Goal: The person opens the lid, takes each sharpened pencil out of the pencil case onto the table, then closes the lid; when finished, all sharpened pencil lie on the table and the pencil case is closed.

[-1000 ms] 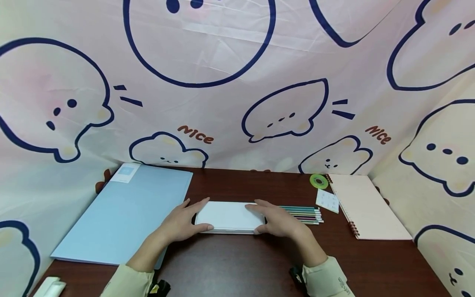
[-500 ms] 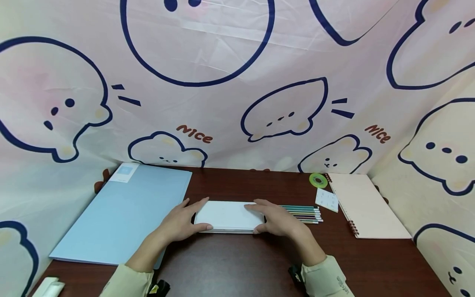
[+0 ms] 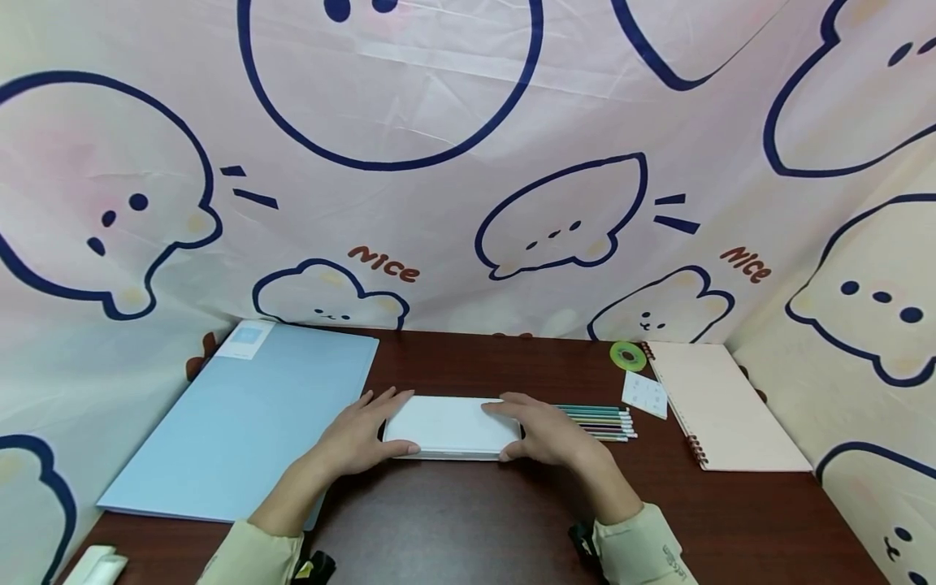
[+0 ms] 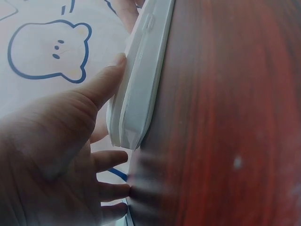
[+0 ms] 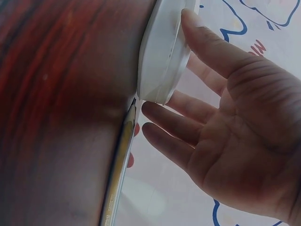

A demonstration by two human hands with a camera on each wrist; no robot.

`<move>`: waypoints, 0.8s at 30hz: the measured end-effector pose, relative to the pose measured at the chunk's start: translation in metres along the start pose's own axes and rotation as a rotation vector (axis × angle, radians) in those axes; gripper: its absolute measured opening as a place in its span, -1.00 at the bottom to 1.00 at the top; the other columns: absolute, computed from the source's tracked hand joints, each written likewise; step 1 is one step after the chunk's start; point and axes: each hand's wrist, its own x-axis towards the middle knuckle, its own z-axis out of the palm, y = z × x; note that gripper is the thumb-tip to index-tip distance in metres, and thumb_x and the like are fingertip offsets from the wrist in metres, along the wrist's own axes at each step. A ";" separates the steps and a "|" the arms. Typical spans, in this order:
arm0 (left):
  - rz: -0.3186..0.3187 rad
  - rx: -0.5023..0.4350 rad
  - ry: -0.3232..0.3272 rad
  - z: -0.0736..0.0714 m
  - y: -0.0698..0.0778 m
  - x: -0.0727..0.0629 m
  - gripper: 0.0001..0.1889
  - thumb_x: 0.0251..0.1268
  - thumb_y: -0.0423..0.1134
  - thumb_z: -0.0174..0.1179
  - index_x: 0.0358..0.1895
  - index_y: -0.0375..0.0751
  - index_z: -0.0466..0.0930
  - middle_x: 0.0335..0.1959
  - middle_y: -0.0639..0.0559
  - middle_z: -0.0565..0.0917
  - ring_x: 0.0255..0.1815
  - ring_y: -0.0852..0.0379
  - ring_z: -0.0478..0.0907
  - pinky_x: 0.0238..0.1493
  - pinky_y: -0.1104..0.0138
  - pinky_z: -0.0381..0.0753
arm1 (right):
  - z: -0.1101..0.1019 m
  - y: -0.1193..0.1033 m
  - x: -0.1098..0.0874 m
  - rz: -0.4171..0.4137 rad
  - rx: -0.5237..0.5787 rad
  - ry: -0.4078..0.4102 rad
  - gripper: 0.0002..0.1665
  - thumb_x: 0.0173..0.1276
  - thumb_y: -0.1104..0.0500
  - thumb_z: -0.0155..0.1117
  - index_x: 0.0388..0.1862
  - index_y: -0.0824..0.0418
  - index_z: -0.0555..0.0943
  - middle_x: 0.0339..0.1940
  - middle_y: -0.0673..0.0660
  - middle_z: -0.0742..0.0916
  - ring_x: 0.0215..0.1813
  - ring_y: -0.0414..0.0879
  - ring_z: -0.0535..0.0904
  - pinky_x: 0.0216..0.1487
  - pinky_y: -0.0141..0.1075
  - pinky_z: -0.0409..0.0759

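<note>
A closed white pencil case (image 3: 446, 426) lies in the middle of the brown table, long side toward me. Its lid seam and a small clasp on the front show in the left wrist view. My left hand (image 3: 358, 435) holds the left end, thumb (image 4: 113, 77) at the front edge and forefinger by the back corner. At the other end my right hand (image 3: 552, 432) grips likewise, its thumb (image 5: 202, 35) on the lid's front edge and the lower fingers spread beside the end. Several pencils (image 3: 603, 424) lie in a row just right of the case, partly behind the right hand.
A large light-blue folder (image 3: 256, 422) covers the left side. To the right lie a spiral notebook (image 3: 731, 406), a green tape roll (image 3: 628, 357) and a small pale card (image 3: 645, 395). A white object (image 3: 97, 565) sits at the front left corner. Printed cloth walls surround the table.
Almost nothing differs: both hands stay on the pencil case. The left hand's fingers shift slightly at the back corner.
</note>
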 end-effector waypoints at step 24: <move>0.039 0.037 0.074 -0.007 -0.009 -0.003 -0.14 0.28 0.30 0.27 0.56 0.00 0.28 0.51 -0.35 0.34 0.54 -0.51 0.15 0.39 -0.41 0.21 | -0.009 0.018 -0.004 -0.031 0.050 0.042 -0.22 0.44 -0.19 0.29 0.58 -0.15 0.30 0.63 0.21 0.30 0.60 0.18 0.27 0.45 0.25 0.37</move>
